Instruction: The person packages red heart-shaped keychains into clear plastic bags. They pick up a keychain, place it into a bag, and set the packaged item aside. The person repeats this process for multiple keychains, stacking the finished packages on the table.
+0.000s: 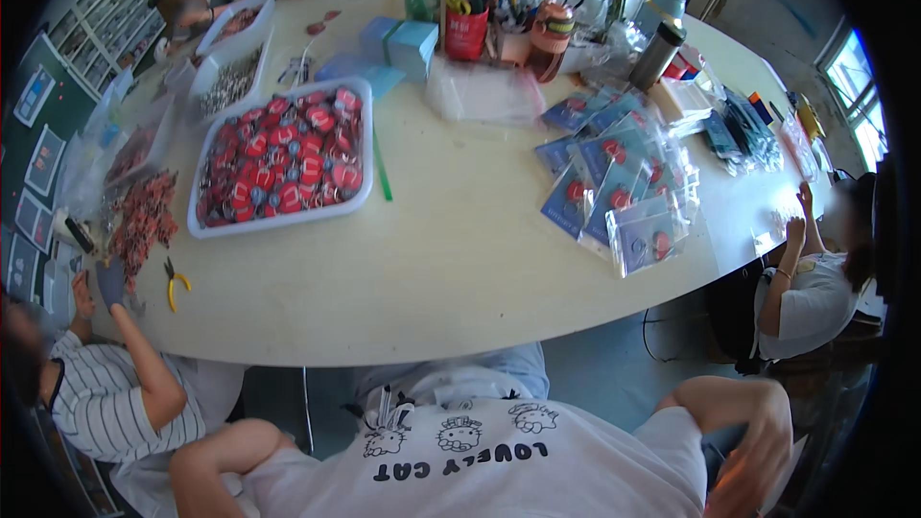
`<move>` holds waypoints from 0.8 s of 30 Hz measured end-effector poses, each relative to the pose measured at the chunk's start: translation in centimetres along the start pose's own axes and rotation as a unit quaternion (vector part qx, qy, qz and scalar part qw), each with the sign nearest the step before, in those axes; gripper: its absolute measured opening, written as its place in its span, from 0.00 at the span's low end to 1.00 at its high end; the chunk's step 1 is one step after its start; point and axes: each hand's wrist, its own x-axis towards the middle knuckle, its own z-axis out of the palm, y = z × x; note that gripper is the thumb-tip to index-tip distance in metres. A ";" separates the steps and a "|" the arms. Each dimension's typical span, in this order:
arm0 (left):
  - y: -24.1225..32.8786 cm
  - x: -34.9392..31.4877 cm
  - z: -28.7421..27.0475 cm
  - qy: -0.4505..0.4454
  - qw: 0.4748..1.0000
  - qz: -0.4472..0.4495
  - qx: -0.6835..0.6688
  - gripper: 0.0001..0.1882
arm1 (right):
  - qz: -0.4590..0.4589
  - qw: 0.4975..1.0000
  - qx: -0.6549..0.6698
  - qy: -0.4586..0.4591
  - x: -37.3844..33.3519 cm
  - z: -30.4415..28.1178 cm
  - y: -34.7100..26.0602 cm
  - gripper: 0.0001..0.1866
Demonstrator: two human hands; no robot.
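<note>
Neither of my hands shows. My left arm (216, 460) bends at the lower left and runs out past the bottom edge. On the other side my right arm (758, 432) bends and drops toward the lower edge, its hand out of sight. Closest in front of me is the near edge of the pale table (432, 312). On it stands a white tray (368, 149) heaped with red, round keyring-like pieces (288, 153). To the right lies a spread of clear packets (619, 182) with blue cards and red pieces inside.
Yellow-handled pliers (175, 285) and a reddish pile (144, 225) lie near a gloved co-worker (125, 393) at left. Another person (811, 288) sits at right. Farther back stand a blue card stack (398, 48), a red pen holder (465, 34), and a dark bottle (657, 56).
</note>
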 end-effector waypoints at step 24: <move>-32.5 -18.6 0.2 0.570 0.715 -0.225 -0.335 0.24 | 0.369 0.556 -0.437 0.603 -20.7 -22.8 46.4 0.52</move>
